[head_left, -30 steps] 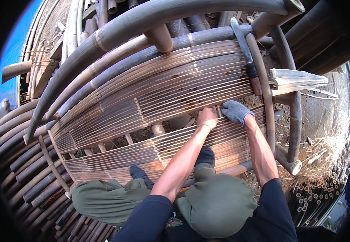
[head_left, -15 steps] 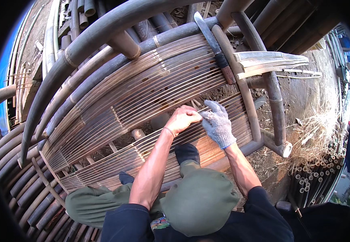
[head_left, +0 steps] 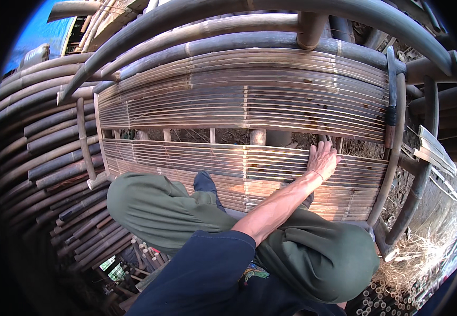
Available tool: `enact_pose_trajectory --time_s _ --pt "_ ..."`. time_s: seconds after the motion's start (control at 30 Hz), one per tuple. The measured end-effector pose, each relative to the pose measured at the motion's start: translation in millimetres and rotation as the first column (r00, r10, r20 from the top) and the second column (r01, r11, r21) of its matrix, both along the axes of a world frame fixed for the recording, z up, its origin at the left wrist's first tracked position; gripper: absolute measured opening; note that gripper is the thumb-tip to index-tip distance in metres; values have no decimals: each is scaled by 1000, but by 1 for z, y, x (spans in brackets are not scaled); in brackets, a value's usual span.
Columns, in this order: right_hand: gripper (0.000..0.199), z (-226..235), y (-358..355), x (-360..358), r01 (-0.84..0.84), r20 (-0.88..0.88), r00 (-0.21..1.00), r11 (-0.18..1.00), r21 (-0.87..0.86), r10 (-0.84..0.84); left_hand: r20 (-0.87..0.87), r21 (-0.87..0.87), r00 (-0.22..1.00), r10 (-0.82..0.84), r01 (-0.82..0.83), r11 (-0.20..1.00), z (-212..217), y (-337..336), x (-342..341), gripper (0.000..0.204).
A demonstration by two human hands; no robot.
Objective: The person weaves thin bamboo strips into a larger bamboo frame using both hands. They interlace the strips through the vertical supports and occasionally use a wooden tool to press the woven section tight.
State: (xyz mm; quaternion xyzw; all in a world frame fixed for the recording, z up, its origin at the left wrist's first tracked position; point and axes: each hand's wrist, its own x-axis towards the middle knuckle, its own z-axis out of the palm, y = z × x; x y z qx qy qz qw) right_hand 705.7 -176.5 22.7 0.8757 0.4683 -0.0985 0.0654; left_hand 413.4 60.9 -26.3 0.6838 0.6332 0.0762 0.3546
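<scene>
- As your left hand point(head_left: 323, 160) lies flat and open on the lower slat panel point(head_left: 228, 168), its fingers point(head_left: 327, 147) are spread over the panel's top edge, gripping nothing.
- Your right hand is out of view, so nothing can be said of it.
- The step in hand looks like seating or checking the bamboo slats where they end, at the right part of the panel.
- The slats are directly under your palm. The open gap point(head_left: 197, 135) between this panel and the upper slat panel point(head_left: 249, 100) starts just beyond your fingertips.
- A short bamboo post point(head_left: 257, 137) stands in that gap, to the left of your hand.
- Any next move probably calls for even pressure along the thin strips, since they look springy and could shift sideways.
- A long dark-handled blade point(head_left: 391, 105) rests against the curved side rail point(head_left: 397, 174), up and to the right of your hand and apart from it.
- Your knees in green trousers point(head_left: 154, 210) sit near the panel's lower edge.
</scene>
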Motion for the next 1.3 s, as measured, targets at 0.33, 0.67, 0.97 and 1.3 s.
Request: enact_pose_trajectory --time_s 0.33,0.67,0.97,1.3 --pt "39 9 158 -102 -258 -246 914 930 262 323 2 -17 998 -65 65 998 -2 2 18 34" --pt "38 2 204 -140 -390 -173 874 869 304 453 58 -24 998 -32 34 999 -3 6 5 28" --pt "21 -10 215 -131 -382 -268 861 897 221 433 34 -259 988 -148 152 954 15 21 -1 61" --pt "29 108 263 -104 187 -997 60 981 49 39 -23 -317 977 -213 195 928 32 26 -1 57"
